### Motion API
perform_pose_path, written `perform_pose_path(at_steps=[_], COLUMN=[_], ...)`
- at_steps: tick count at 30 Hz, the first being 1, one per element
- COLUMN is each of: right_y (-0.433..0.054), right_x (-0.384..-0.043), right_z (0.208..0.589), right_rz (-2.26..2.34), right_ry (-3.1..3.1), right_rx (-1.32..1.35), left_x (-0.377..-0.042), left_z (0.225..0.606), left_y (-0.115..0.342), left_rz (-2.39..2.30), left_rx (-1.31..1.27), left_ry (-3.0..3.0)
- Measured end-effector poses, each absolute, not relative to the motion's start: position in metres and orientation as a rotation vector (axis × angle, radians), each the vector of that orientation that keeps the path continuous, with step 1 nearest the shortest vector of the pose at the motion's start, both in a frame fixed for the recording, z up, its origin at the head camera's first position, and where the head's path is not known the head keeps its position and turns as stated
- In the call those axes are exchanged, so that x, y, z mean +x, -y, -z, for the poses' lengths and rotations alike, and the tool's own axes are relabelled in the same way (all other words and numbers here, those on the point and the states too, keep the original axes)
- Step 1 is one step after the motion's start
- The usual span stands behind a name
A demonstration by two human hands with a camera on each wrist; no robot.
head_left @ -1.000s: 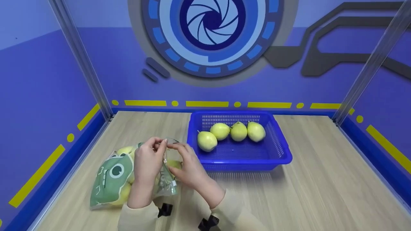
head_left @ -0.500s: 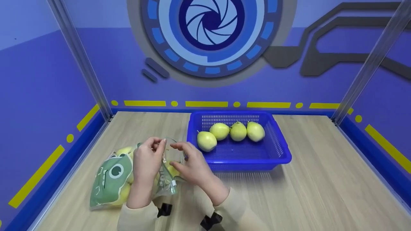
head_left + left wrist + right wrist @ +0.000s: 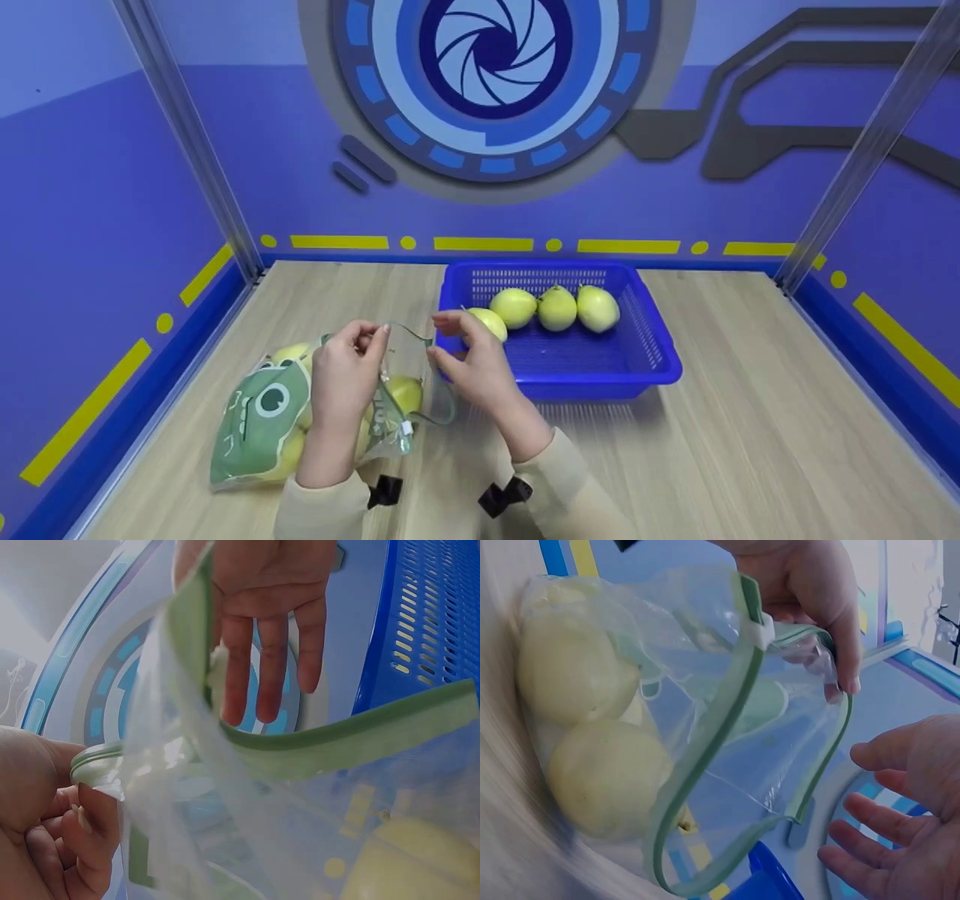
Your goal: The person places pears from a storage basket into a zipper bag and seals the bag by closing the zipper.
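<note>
My left hand (image 3: 341, 379) pinches the rim of a clear zip bag (image 3: 255, 442) between thumb and fingers. A green cartoon face is printed on the bag, which lies on the table with several yellow-green pears inside. Its mouth gapes to the right, edged by a green zip strip (image 3: 724, 709) with a white slider (image 3: 759, 631). Two pears (image 3: 607, 780) show through the plastic in the right wrist view. Just right of the mouth is my right hand (image 3: 484, 367), holding nothing, its fingers extended and spread from the thumb. It overlaps the blue basket's near left corner in the head view.
A blue plastic basket (image 3: 585, 379) with slotted walls stands at the back centre of the table (image 3: 750, 420). Several pears (image 3: 557, 309) sit in a row inside it. Blue printed panels with metal corner posts wall in the table at the back and sides.
My right hand has drawn away from the bag's rim, to the right, and its fingers have spread. The bag's mouth has widened. My left hand keeps its pinch in the same place.
</note>
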State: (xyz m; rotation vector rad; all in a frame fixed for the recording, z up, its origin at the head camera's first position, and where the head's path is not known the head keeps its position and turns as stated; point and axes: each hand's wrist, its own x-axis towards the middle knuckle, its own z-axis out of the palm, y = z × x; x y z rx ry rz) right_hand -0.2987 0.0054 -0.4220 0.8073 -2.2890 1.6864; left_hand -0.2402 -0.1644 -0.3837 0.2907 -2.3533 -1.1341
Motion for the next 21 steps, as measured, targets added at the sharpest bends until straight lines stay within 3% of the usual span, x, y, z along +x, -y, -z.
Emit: perform_pose_path(at_steps=[21], right_y=[-0.026], right_x=[-0.361], right_z=[0.436], right_rz=[-1.497], right_ry=[2.526], right_rx=[0.467], left_x=[-0.239], left_z=[0.384], left_y=[0.164], left_rz=[1.135], left_rx=[0.271], left_ry=[2.342])
